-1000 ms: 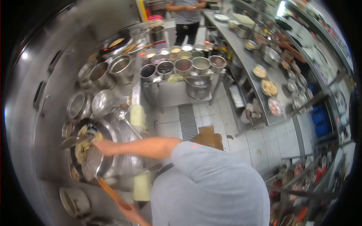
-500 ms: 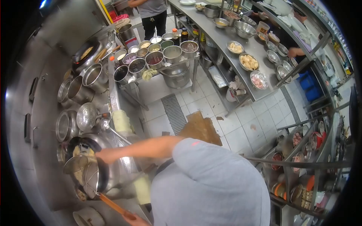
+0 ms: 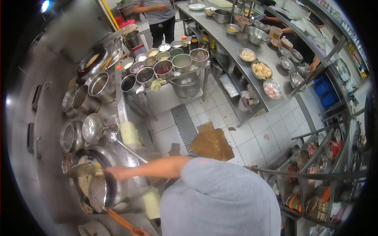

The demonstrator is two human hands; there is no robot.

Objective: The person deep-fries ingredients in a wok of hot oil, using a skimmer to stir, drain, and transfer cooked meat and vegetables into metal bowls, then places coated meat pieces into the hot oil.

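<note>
My right hand (image 3: 117, 172) reaches out over the near side of a dark wok (image 3: 112, 185), its fingers closed round the handle end of a wide metal ladle (image 3: 80, 170). The ladle is over pale, elongated food pieces (image 3: 83, 183) in the wok. At the bottom edge, my left hand (image 3: 139, 232) grips the orange handle of a wire strainer (image 3: 97, 192). The strainer's round mesh rests in or just over the wok, beside the food. Part of my left hand is cut off by the frame.
A perforated skimmer (image 3: 93, 128) and metal pots (image 3: 101, 85) lie beyond the wok. Sauce containers (image 3: 163, 67) fill a small stand. Food bowls (image 3: 262, 70) line the long counter (image 3: 236, 59). A co-worker (image 3: 157, 17) stands behind the stand; another person's arms show at right. Brown cardboard (image 3: 212, 142) lies on the floor.
The view has swung, shifting the counters left. My right hand and the ladle have moved lower over the wok, towards the strainer. My left hand still holds the strainer.
</note>
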